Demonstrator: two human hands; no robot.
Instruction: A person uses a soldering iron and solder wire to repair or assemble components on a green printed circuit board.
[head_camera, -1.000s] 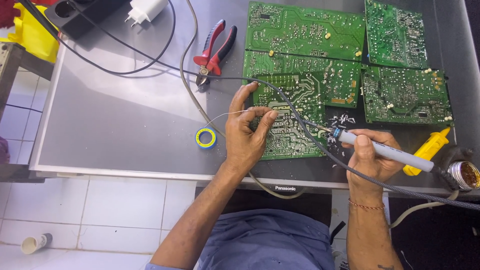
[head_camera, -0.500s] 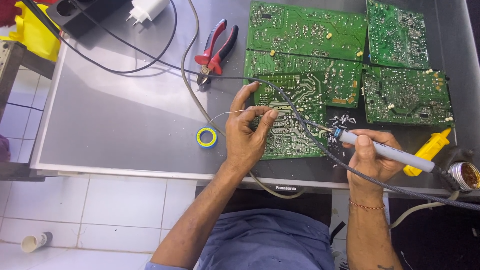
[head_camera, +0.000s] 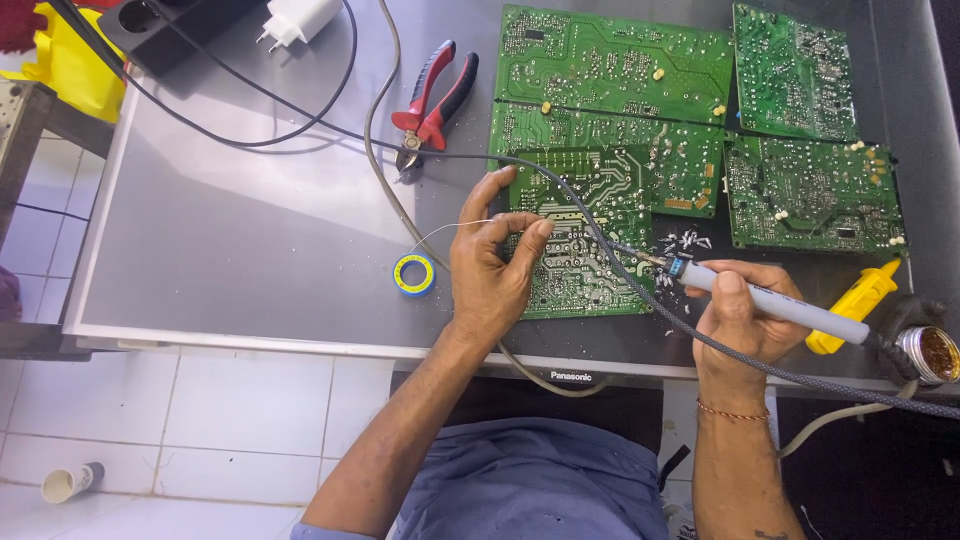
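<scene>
My left hand (head_camera: 490, 265) rests on a green circuit board (head_camera: 585, 235) and pinches a thin solder wire (head_camera: 445, 230) that runs back to a small blue and yellow spool (head_camera: 413, 275). My right hand (head_camera: 740, 315) grips a grey soldering iron (head_camera: 770, 305) like a pen, with its tip (head_camera: 648, 259) at the board's right edge, next to a scatter of small white bits (head_camera: 685, 242). The iron's braided cable (head_camera: 600, 240) crosses the board.
Other green circuit boards (head_camera: 810, 190) lie at the back and right. Red pliers (head_camera: 432, 105), a white charger (head_camera: 295, 18), a black power strip (head_camera: 165, 20), a yellow tool (head_camera: 852, 305) and a round tin (head_camera: 925, 352) sit on the grey panel (head_camera: 230, 230).
</scene>
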